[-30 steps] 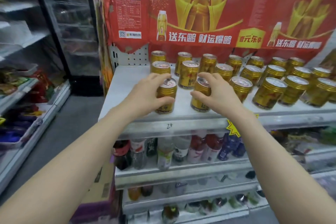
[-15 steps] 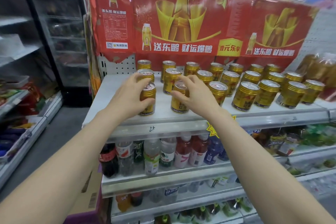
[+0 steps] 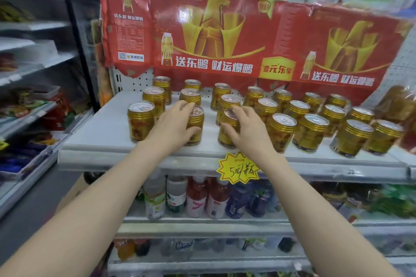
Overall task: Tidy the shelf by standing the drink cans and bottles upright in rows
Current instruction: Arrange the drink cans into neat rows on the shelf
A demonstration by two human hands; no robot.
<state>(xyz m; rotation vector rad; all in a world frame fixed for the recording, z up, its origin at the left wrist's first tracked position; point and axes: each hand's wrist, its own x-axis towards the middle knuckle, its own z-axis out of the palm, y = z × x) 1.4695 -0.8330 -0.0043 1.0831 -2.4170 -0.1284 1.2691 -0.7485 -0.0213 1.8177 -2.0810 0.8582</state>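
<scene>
- Gold ribbed cans (image 3: 310, 132), silver-lidded, stand upright in rows on the white shelf (image 3: 101, 135).
- Left hand (image 3: 173, 125) grips a front-row can (image 3: 197, 117); right hand (image 3: 246, 131) grips the next can (image 3: 231, 119) at its 3 o'clock.

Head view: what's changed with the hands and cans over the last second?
Left hand released the leftmost front can, now standing free, and grips the next can; right hand moved rightward onto the third front can. Other cans stay upright in rows.
</scene>
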